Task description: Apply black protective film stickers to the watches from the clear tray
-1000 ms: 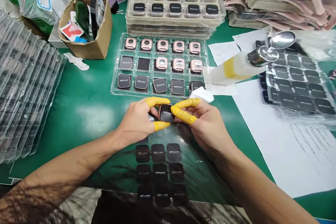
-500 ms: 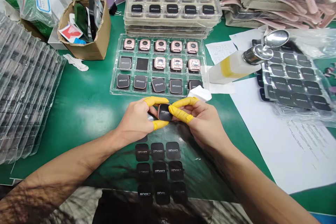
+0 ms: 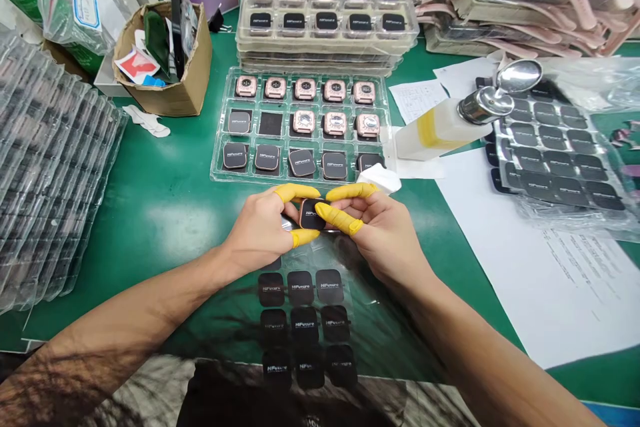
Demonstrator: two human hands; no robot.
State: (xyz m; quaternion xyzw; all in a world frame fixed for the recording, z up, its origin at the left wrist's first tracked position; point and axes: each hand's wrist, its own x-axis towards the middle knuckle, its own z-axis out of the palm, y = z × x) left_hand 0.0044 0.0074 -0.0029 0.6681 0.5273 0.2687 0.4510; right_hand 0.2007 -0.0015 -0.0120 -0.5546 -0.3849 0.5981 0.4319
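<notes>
Left hand (image 3: 260, 230) and right hand (image 3: 375, 227) both pinch one watch body (image 3: 311, 215) by its edges (yellow finger cots, likely keeping prints off), held above the film sheet (image 3: 303, 310), just near of the clear tray (image 3: 220, 170).

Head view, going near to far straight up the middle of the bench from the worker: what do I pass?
Sheet of black stickers → small watch case pinched between left hand and right hand → clear tray of watch cases → stack of filled trays.
</notes>
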